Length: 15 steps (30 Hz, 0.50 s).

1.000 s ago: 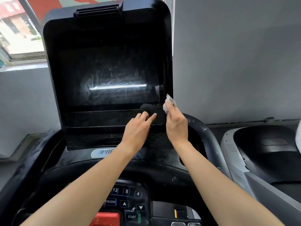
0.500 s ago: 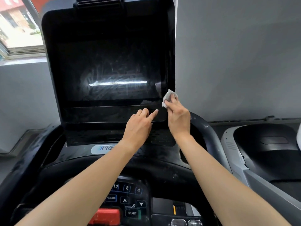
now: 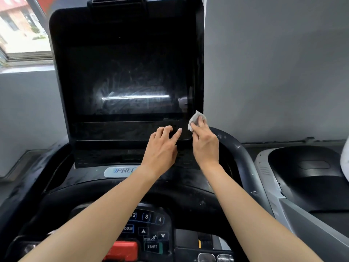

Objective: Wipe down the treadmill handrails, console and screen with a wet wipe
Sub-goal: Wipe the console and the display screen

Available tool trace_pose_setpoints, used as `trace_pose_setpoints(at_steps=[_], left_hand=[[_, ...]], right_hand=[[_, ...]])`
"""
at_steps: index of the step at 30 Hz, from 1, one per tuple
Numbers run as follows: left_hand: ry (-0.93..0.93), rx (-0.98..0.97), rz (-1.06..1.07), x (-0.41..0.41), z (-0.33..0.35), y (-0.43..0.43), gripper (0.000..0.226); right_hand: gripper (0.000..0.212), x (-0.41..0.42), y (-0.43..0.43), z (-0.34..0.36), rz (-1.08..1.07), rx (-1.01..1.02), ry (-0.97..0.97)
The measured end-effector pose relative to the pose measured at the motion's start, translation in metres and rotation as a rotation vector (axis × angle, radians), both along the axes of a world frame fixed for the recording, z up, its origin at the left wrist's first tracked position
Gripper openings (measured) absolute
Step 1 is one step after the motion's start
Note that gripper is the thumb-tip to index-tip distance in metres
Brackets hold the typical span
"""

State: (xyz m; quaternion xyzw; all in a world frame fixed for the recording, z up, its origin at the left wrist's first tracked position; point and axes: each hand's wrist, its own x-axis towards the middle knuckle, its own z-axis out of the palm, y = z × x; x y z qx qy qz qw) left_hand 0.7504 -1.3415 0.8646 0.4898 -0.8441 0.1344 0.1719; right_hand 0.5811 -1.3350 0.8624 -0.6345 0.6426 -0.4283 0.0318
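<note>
– at the far left, what is there?
– a bright window (image 3: 22,25). next comes the tall dark treadmill screen (image 3: 130,82), streaky where light catches it.
– and the hands?
– the left hand (image 3: 162,148) has its fingers spread, tips resting on the glossy panel (image 3: 113,130) under the screen. just right of it, the right hand (image 3: 205,144) pinches a small crumpled wet wipe (image 3: 195,119) against the lower right corner of the screen frame (image 3: 199,72). further right curves a speckled black handrail (image 3: 239,154), then a neighbouring grey treadmill (image 3: 302,176).
– what might go wrong?
– my guess: the bare left fingertips could leave fresh prints on the panel, a dripping wipe could push moisture into the frame seam, and a sagging forearm could press a key.
– any writing?
– a silver badge (image 3: 122,170) reads "prec", the rest hidden by the arm. lower down, keys (image 3: 146,216) show "2", "8", "4", "ogram", "speed" and "start", beside a red button (image 3: 122,250).
</note>
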Motion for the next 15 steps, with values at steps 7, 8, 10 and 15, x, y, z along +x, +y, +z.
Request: trace_pose_setpoints(at_steps=[7, 8, 10, 15], left_hand=[[-0.004, 0.078, -0.007, 0.011, -0.003, 0.009, 0.063], [0.001, 0.100, -0.004, 0.011, -0.002, 0.010, 0.062], [0.014, 0.133, -0.003, 0.010, -0.002, 0.012, 0.061], [0.048, 0.182, -0.013, 0.010, 0.002, 0.013, 0.063]], right_hand=[[0.051, 0.011, 0.019, -0.033, 0.042, 0.010, 0.073], [0.051, 0.013, 0.024, -0.039, 0.047, 0.018, 0.077], [0.050, 0.014, 0.028, -0.041, 0.053, 0.035, 0.067], [0.049, 0.007, 0.000, -0.014, 0.034, 0.032, 0.019]])
